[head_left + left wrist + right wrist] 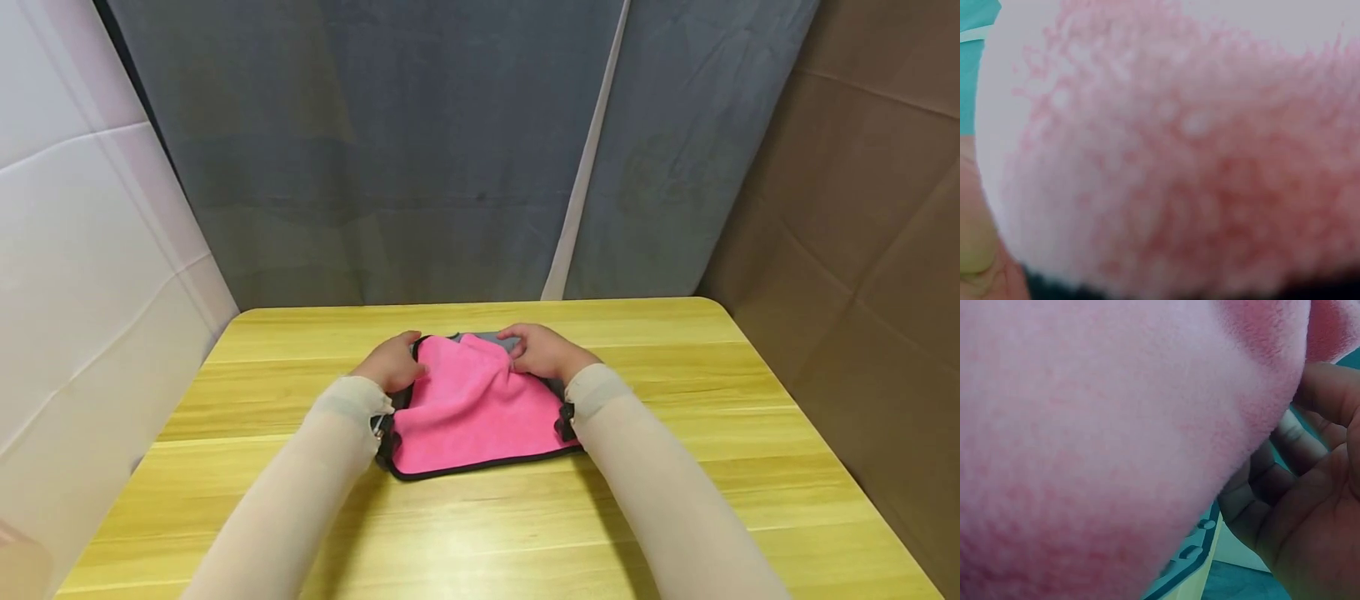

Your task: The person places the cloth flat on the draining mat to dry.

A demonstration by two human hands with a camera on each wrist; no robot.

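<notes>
The pink cloth point(472, 412) lies on the yellow table point(675, 500) directly before you, its near black-trimmed edge flat, its far edge lifted. Your left hand point(393, 362) grips the far left corner with curled fingers. Your right hand point(543, 350) pinches the far right corner. This appears to be a fold in progress. The next move likely requires drawing both corners evenly toward the near edge, aligned.
</notes>
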